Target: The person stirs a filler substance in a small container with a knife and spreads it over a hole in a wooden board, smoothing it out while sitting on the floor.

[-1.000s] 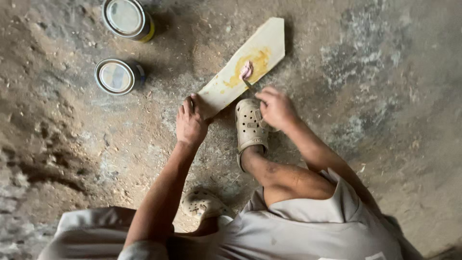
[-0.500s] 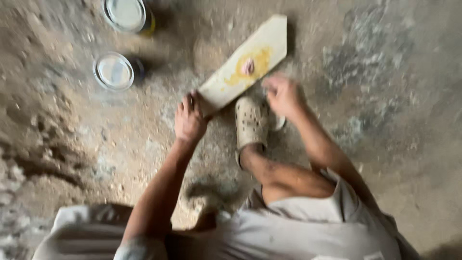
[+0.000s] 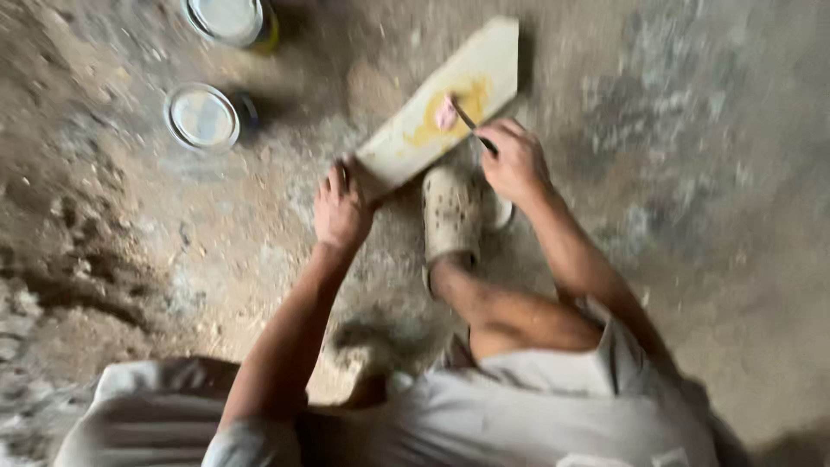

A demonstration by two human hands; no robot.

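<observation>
You are looking straight down at your own two bare hands working on a rough, dusty concrete floor (image 3: pixel 692 173). A pale wooden board (image 3: pixel 406 143) lies flat on the floor in front of you, running diagonally from near your left hand up and away to the right, with a yellow smear (image 3: pixel 450 108) across its middle. Your left hand (image 3: pixel 341 207) rests palm down on the near end of the board, fingers laid forward and slightly spread, pressing on the wood rather than gripping it. Your right hand (image 3: pixel 514 160) sits beside the board's right edge with its fingers curled and pinched around the thin dark handle of a small brush (image 3: pixel 462 117). The brush's pinkish tip touches the yellow smear. The picture is blurred by motion, so the tool may be a brush or a small spatula. Just below the board, between your two hands, your foot in a light perforated clog (image 3: pixel 450 216) stands on the floor, its toe close to the board's edge. Your bent knee and light grey clothing fill the bottom of the view. Up and to the left, well apart from the board, two round tins stand on the floor: the nearer tin (image 3: pixel 203 117) with a shiny lid, and a farther tin (image 3: pixel 229 17) partly cut off by the top edge.
</observation>
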